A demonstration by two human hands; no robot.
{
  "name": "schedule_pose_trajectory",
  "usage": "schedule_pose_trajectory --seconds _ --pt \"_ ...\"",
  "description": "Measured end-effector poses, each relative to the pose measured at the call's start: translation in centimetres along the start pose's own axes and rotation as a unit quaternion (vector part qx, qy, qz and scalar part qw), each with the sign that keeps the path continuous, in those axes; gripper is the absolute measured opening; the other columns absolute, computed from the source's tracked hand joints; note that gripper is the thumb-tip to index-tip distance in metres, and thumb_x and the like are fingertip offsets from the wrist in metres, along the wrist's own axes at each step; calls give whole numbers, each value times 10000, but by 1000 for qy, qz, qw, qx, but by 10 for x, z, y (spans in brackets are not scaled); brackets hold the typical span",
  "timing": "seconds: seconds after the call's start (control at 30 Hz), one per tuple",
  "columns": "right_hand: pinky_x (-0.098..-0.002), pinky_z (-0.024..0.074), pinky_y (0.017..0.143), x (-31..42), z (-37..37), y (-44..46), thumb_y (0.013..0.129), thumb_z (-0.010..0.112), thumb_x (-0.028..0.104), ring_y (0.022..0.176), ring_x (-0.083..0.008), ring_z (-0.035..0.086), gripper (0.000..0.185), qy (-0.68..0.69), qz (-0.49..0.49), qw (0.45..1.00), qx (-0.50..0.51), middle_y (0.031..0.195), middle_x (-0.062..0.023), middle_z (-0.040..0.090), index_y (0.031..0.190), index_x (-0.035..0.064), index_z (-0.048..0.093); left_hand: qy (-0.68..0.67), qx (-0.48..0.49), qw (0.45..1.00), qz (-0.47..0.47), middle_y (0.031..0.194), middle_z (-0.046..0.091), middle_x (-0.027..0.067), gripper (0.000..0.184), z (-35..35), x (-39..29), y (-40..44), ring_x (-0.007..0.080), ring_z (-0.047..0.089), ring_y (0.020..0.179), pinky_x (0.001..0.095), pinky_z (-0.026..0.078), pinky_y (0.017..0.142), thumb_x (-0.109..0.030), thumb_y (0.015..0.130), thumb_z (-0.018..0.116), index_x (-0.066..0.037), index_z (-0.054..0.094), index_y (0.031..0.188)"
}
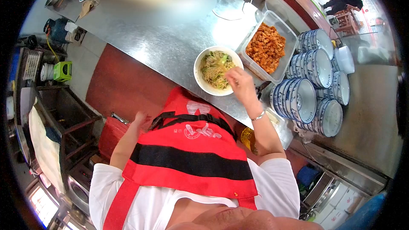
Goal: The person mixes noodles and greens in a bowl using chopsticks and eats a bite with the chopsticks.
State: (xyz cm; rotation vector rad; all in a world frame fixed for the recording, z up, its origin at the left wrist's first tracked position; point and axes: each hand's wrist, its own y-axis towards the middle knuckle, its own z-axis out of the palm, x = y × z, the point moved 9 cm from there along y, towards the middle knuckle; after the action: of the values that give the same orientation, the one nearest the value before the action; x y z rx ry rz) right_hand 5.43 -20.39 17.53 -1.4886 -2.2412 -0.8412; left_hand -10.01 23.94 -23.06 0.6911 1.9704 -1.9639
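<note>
A white bowl (pixel 198 76) of noodles with green vegetables (pixel 215 69) stands on the steel counter near its front edge. My right hand (pixel 240 84) is over the bowl's right rim, its fingers bent together and pointing down at the noodles; what they hold, if anything, is too small to tell. My left hand (pixel 140 120) hangs low beside the red apron (pixel 191 145), off the counter and blurred, with its fingers hard to make out. Just right of the bowl is a clear plastic tub (pixel 284 66) of reddish-brown chopped food (pixel 266 47).
Several stacks of blue-and-white bowls (pixel 304 98) stand right of the tub. A white cable (pixel 230 18) lies on the steel counter (pixel 145 38) by the wall sockets. Below right is a bottle of yellow oil (pixel 248 138). A person (pixel 344 3) is far off at upper right.
</note>
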Motion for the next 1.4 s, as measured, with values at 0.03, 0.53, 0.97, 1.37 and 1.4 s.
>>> schedule_pose_trajectory --seconds 0.03,0.53,0.97,1.37,1.4 --pt "-337 488 608 -14 -10 0 784 630 92 696 -273 605 77 1 77 997 -3 829 -121 600 819 25 614 42 -21 999 -15 871 635 150 251 -1 -1 -1 243 623 689 352 509 562 -210 875 478 7 577 951" --pt "-352 457 585 -34 -8 9 805 615 106 648 -282 580 95 11 123 991 -55 751 -123 588 792 13 601 -11 -4 998 -57 873 624 137 269 -12 20 -4 246 613 693 362 510 559 -240 836 511 -22 560 986" --pt "-266 431 568 -22 28 -3 810 614 49 631 -174 539 72 93 91 991 -8 749 -88 574 842 -15 599 30 -14 999 -8 777 613 126 237 -2 18 9 233 598 618 356 501 528 -199 858 489 15 586 886" --pt "-328 449 593 3 23 -4 795 618 67 689 -263 566 69 113 50 992 9 762 -116 574 792 10 579 83 -8 996 -13 773 622 122 232 0 5 -6 217 609 631 349 504 520 -203 855 511 12 593 890" --pt "-328 449 593 5 17 -4 795 618 67 689 -263 566 69 113 50 992 10 762 -116 574 792 10 579 90 -7 996 -12 774 624 122 233 -1 3 -5 216 610 634 348 505 520 -204 854 514 11 594 891"
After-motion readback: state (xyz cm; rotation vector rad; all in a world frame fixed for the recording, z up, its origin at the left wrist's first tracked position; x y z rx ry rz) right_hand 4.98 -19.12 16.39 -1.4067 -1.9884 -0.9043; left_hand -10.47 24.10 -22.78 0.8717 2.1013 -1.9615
